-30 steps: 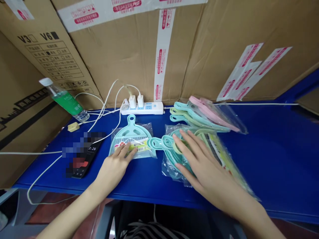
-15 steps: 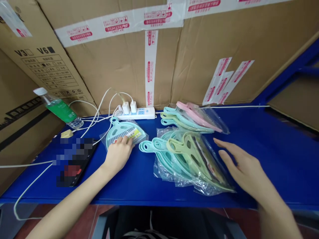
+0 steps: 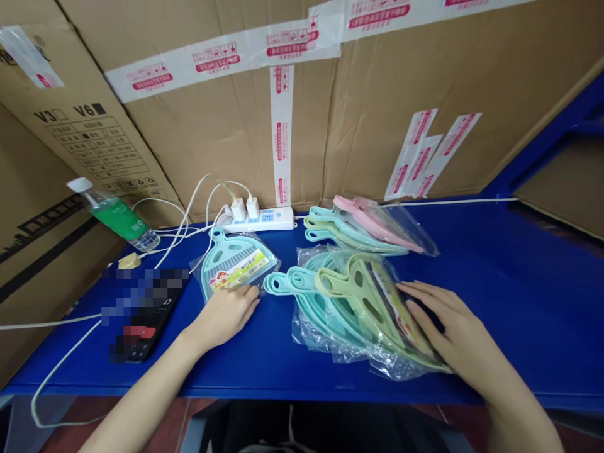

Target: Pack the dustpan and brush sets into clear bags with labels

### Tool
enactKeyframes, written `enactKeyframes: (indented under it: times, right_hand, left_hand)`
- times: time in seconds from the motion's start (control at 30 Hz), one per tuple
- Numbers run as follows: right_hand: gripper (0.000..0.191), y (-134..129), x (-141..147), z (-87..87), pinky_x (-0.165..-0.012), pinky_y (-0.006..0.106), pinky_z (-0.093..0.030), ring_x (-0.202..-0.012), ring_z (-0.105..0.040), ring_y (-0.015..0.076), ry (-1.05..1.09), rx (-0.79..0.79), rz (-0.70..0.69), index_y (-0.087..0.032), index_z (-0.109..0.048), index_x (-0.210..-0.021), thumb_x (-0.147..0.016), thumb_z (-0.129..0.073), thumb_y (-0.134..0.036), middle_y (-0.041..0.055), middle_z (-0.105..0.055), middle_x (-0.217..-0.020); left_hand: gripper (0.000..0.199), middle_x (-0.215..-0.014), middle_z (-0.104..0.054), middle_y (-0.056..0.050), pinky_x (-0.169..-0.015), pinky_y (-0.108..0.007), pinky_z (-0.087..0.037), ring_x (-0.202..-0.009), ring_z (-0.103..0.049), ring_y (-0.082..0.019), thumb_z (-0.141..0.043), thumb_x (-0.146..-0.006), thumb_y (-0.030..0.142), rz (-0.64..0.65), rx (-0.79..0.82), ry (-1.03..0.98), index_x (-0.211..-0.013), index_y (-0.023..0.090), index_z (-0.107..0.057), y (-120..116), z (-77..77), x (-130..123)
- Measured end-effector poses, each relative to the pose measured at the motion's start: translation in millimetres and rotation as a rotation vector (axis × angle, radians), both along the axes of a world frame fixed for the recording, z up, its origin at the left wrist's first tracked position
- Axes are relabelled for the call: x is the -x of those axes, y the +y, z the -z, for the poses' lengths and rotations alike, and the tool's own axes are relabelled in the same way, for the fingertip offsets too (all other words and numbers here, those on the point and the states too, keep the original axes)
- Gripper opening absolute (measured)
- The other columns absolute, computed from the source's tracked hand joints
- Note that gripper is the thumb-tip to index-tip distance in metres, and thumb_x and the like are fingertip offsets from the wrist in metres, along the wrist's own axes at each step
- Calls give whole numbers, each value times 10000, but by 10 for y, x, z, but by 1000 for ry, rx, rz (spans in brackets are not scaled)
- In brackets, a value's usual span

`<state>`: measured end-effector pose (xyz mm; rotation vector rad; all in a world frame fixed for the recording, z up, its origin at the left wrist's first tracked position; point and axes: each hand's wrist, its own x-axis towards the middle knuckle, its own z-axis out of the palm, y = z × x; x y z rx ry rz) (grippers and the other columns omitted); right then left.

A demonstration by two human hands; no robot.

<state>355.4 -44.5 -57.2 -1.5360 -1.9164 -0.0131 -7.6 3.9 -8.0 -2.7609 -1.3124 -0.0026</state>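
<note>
Film-wrapped pale-green plastic dustpan (image 3: 365, 292) lies beside the loosely spread right hand (image 3: 455, 330); the left hand (image 3: 224, 314), grip unclear, borders a film-wrapped light-blue plastic dustpan (image 3: 229, 250) at left.

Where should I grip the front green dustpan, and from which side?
Probably its looped handle, coming from the left: the front green dustpan lies atop blue dustpans, its narrow handle pointing left, opposite the right hand beside its wide edge.

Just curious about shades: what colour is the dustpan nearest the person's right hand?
The dustpan is pale yellowish green, seen best in the head view.
</note>
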Motion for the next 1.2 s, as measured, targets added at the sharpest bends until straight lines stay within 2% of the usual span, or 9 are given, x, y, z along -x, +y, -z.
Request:
enactKeyframes:
  times: [0.17,0.27,0.37,0.43,0.5,0.6,0.7,0.93,1.2]
  right_hand:
    - [376,6,-11,18,-894,530,-557,-1064,-652,306,8,37,19,-256,-691,-1094,-947,-395,-435,94,-720,-1090]
    - [414,-26,-29,-8,-935,522,-538,-1129,-627,305,31,57,22,-233,-650,-1193,-958,-379,-441,109,-700,-1161]
    - [482,-120,-5,-65,-1007,519,-483,-1273,-522,302,55,65,-47,-253,-512,-1380,-977,-332,-448,101,-591,-1360]
    - [546,-205,53,-100,-1045,527,-434,-1346,-428,309,35,94,-164,-296,-391,-1469,-973,-300,-508,80,-472,-1478]
    - [644,-283,130,-112,-1052,552,-404,-1381,-355,328,-22,150,-259,-323,-276,-1518,-939,-309,-602,69,-381,-1535]
    - [729,-360,205,-91,-1038,580,-397,-1403,-294,337,-89,179,-260,-337,-155,-1545,-912,-370,-626,63,-327,-1559]
    - [699,-413,169,-78,-1025,545,-430,-1402,-294,321,-101,180,-236,-347,-152,-1544,-927,-423,-536,42,-320,-1561]
    - [626,-633,-246,-42,-999,561,-449,-1342,-396,331,-148,100,-181,-373,-167,-1538,-948,-371,-424,33,-354,-1538]
    - [526,-703,-932,203,-1022,488,-477,-1307,-479,281,-110,37,74,-411,-345,-1476,-952,-322,-444,18,-486,-1468]
  left_hand:
    - [294,-741,-647,-45,-615,-303,-498,-684,-653,-203,-314,-968,236,-20,16,-66,-810,196,-558,-10,19,8]
    - [300,-770,-647,-45,-654,-316,-517,-717,-652,-201,-289,-979,271,-81,28,-237,-864,197,-556,-25,-15,10]
    - [298,-1074,-654,-90,-794,-338,-544,-920,-650,-200,-314,-983,338,-96,130,-498,-1148,195,-517,-49,-90,-34]
    - [419,-1320,-552,-119,-868,-345,-543,-1046,-618,-206,-379,-968,400,-50,284,-587,-1342,212,-398,-52,-126,-99]
    - [489,-1411,-481,-114,-909,-354,-536,-1119,-587,-216,-418,-955,423,-16,416,-630,-1399,233,-343,-35,-128,-182]
    - [382,-1294,-561,-85,-942,-368,-518,-1152,-558,-219,-395,-966,393,-29,481,-720,-1313,238,-429,8,-85,-302]
    - [314,-1169,-595,-69,-896,-346,-524,-1046,-582,-194,-359,-978,372,-44,566,-776,-1243,237,-459,20,-50,-385]
    - [345,-1091,-509,-58,-851,-353,-505,-894,-535,-156,-405,-960,455,56,927,-875,-1204,212,-428,-66,3,-706]
    - [290,-1163,-498,-91,-874,-386,-498,-1006,-528,-199,-477,-935,344,157,955,-953,-1180,190,-459,93,156,-1542]
